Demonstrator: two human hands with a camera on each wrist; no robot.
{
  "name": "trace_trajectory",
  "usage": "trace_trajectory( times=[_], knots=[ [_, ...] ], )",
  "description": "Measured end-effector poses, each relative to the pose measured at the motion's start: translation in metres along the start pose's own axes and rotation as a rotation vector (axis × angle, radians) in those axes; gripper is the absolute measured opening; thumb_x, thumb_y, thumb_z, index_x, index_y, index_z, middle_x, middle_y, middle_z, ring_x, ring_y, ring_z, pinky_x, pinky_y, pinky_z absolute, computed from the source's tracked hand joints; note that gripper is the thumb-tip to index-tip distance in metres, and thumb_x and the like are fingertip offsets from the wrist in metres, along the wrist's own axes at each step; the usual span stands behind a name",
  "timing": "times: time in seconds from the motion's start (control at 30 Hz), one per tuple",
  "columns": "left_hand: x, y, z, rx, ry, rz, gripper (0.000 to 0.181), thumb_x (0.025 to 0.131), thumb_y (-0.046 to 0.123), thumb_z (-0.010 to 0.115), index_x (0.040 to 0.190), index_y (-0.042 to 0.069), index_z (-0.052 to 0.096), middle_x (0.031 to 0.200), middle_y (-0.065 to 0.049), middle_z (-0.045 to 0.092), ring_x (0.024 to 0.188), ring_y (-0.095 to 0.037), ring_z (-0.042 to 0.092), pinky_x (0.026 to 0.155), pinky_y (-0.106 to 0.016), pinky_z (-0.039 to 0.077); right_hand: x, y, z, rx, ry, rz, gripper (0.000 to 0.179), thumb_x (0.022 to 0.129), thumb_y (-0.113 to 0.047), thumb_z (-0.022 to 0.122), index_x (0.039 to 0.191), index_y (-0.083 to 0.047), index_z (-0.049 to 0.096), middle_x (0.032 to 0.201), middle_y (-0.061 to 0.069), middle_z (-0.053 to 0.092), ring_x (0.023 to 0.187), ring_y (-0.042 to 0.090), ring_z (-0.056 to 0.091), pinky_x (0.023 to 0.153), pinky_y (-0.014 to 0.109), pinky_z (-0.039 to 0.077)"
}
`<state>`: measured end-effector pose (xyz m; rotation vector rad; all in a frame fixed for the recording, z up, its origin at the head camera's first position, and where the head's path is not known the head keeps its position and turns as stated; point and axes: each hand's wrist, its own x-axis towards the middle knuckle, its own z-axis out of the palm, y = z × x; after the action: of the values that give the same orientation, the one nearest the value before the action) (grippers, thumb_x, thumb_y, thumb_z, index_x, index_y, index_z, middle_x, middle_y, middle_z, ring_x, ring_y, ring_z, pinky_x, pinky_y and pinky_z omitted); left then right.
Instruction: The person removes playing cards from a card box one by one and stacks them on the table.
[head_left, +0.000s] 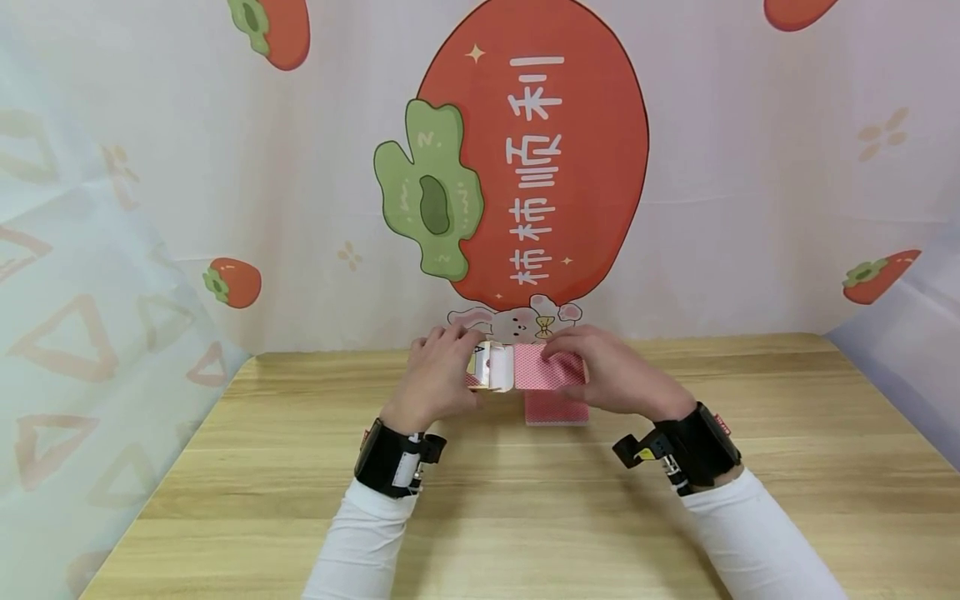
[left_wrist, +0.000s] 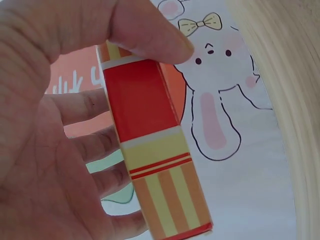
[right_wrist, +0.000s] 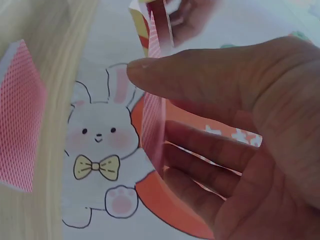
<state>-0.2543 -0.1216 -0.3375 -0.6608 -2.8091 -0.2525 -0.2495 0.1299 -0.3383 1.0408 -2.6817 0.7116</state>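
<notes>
My left hand [head_left: 435, 382] grips a playing card box [left_wrist: 145, 105], thumb on one edge and fingers behind it. The box's striped red, yellow and orange side faces the left wrist camera. Its white flap [head_left: 502, 368] stands open toward the right hand. Between thumb and fingers, my right hand [head_left: 622, 379] pinches playing cards [head_left: 534, 367] with a red patterned back; how many is hidden. Their left edge is right at the box's open end. Just below them in the head view, a stack of playing cards [head_left: 557, 411] lies on the table, back up.
The wooden table [head_left: 495, 517] ends at a light cloth backdrop [head_left: 712, 208] close behind the hands. Printed on the cloth are a large persimmon and a rabbit [right_wrist: 102, 132]. Both wrists carry black camera straps [head_left: 705, 446].
</notes>
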Motion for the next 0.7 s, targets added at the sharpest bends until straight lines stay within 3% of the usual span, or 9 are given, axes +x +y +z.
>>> trace_trajectory(
  times=[0.1, 0.43, 0.7],
  knots=[
    [0.000, -0.004, -0.001, 0.011, -0.021, -0.024, 0.070, 0.056, 0.031, 0.075, 0.122, 0.020, 0.053, 0.115, -0.001, 0.050, 0.104, -0.024, 0.044, 0.083, -0.049, 0.035, -0.001, 0.004, -0.003, 0.022, -0.005, 0.010, 0.038, 0.070, -0.018, 0.075, 0.106, -0.016, 0.063, 0.111, -0.003, 0.057, 0.103, 0.017, 0.050, 0.087, 0.034, 0.039],
    [-0.003, -0.018, -0.002, -0.007, -0.039, -0.104, 0.069, 0.058, 0.029, 0.073, 0.122, 0.018, 0.053, 0.110, -0.002, 0.050, 0.101, -0.025, 0.044, 0.081, -0.050, 0.036, 0.000, 0.013, 0.005, -0.014, -0.103, 0.081, 0.036, 0.071, -0.022, 0.075, 0.105, -0.013, 0.067, 0.111, 0.000, 0.057, 0.104, 0.018, 0.051, 0.084, 0.031, 0.042],
    [-0.003, -0.018, -0.005, -0.008, -0.052, -0.111, 0.070, 0.059, 0.031, 0.072, 0.125, 0.016, 0.052, 0.112, -0.003, 0.050, 0.101, -0.025, 0.044, 0.082, -0.050, 0.036, -0.001, 0.021, 0.019, -0.010, -0.179, 0.130, 0.037, 0.070, -0.022, 0.077, 0.105, -0.015, 0.067, 0.113, 0.000, 0.057, 0.106, 0.019, 0.052, 0.086, 0.032, 0.042]
  ],
)
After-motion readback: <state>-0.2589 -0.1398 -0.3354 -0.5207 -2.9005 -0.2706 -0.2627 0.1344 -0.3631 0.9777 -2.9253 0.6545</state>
